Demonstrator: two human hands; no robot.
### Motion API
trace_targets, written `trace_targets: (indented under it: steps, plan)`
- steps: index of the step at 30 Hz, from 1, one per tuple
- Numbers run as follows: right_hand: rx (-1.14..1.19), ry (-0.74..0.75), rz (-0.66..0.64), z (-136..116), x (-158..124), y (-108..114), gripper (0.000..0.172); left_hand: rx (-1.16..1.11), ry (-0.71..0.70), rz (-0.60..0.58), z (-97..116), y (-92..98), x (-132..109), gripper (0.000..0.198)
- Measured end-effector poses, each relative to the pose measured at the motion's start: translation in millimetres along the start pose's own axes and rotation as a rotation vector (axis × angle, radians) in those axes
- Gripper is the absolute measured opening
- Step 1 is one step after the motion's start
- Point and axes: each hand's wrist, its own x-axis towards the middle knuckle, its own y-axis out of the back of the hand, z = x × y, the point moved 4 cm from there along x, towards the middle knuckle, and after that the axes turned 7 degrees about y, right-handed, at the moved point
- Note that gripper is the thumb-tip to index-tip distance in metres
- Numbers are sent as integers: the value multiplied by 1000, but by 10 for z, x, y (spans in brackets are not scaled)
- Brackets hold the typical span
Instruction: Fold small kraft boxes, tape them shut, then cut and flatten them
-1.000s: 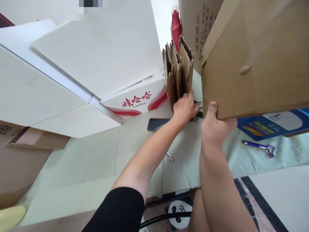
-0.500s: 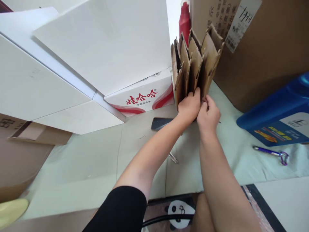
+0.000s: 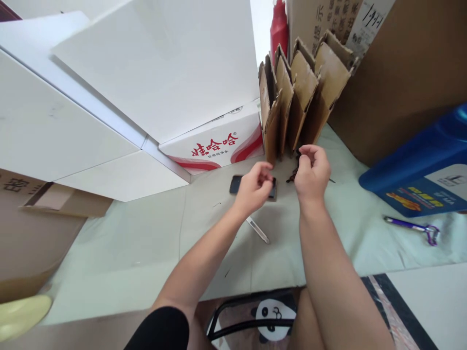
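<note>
My left hand hovers over a dark phone lying on the table, its fingers loosely curled, thumb apart, nothing seen in them. My right hand is closed, fingers curled in, just in front of the folded cardboard pieces. A small dark, stringy thing shows beside its fingertips; whether the hand grips it is hard to make out. The cardboard stands upright in several folds, spread a little at the top. Below my left hand lies a slim white utility knife.
A white box with red lettering stands behind the phone, against large white panels. Behind the cardboard are a red bottle and a big brown carton. To the right are a blue jug and a purple pen.
My left hand has let go of the cardboard and moved left toward me, over the phone. My right hand stays near the same spot. The cardboard folds have spread rightward.
</note>
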Motion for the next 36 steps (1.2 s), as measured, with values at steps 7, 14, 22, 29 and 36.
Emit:
trace_targets:
  steps: [7, 14, 22, 29, 36]
  plan:
    - [239, 119, -20, -261, -243, -188, 25, -454, 260, 325, -827, 897, -1060, 13]
    - [231, 137, -292, -594, -872, -433, 18, -608, 306, 472, -997, 1347, -1459, 15]
    - [-22, 181, -672, -504, -1695, -548, 10, -842, 286, 768, -1247, 2028, -1803, 7]
    - [0, 570, -962, -990, -2276, -1282, 15, -1073, 318, 925, -1451, 2483, -2059, 13]
    - [143, 846, -1129, -1784, -2708, -2271, 19, -1483, 415, 1140, -1758, 2794, -2343, 13]
